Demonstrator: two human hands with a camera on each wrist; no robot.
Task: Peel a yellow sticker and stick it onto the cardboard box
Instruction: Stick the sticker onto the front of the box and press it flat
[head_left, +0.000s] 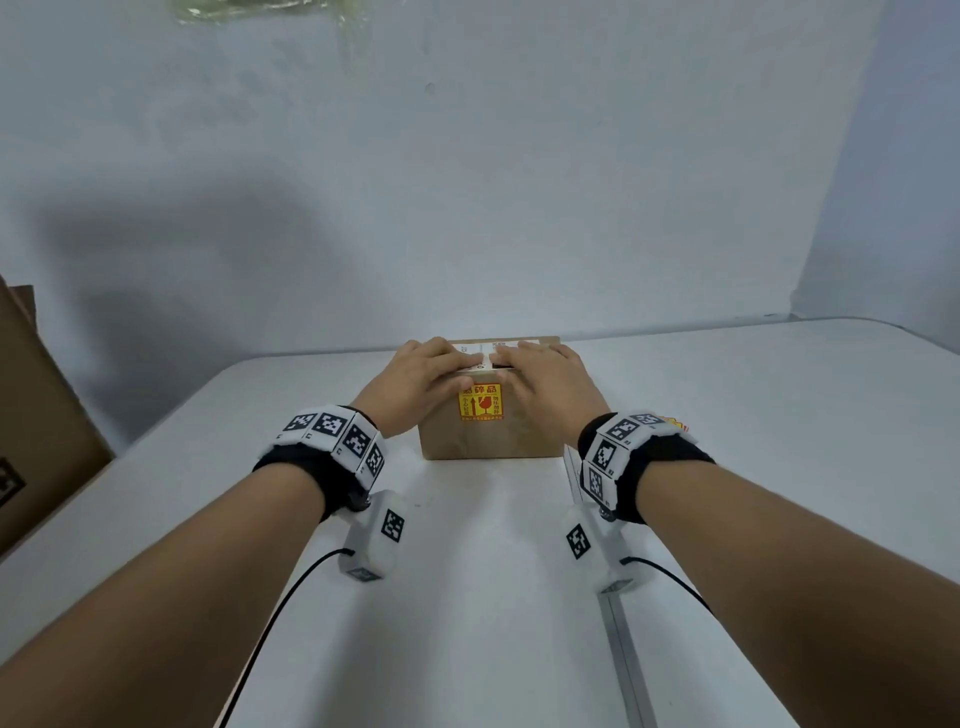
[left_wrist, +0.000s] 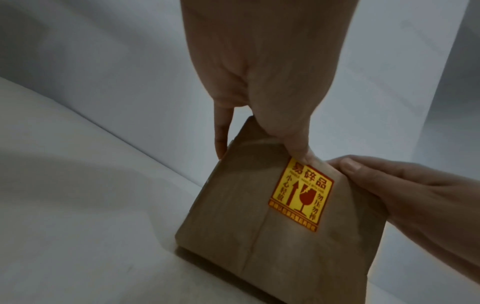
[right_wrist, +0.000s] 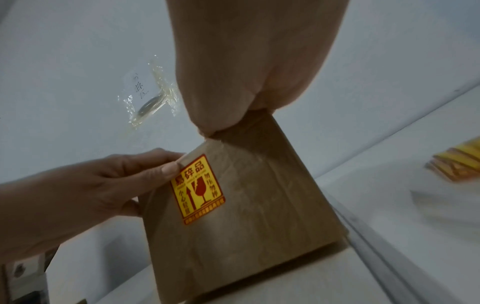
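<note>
A left forearm (head_left: 171, 561) and right forearm (head_left: 789, 551) in marker-printed cuffs (head_left: 332, 441) reach across a white table (head_left: 493, 597) to a cardboard box (head_left: 524, 441) by the far blue-grey wall (head_left: 467, 182); left hand (head_left: 415, 374) and right hand (head_left: 545, 379) clasp its top edge, thumbs flanking the yellow sticker (head_left: 481, 401) already on its near face. Sticking looks done; next, firm smoothing, then release.

Left hand (left_wrist: 259, 82) and right hand (left_wrist: 415, 195) grip the cardboard box (left_wrist: 233, 226), left thumb touching its yellow sticker (left_wrist: 301, 195).

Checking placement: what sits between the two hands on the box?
The yellow sticker, on the near face of the box, lies between the left hand and right hand; head view shows it.
</note>
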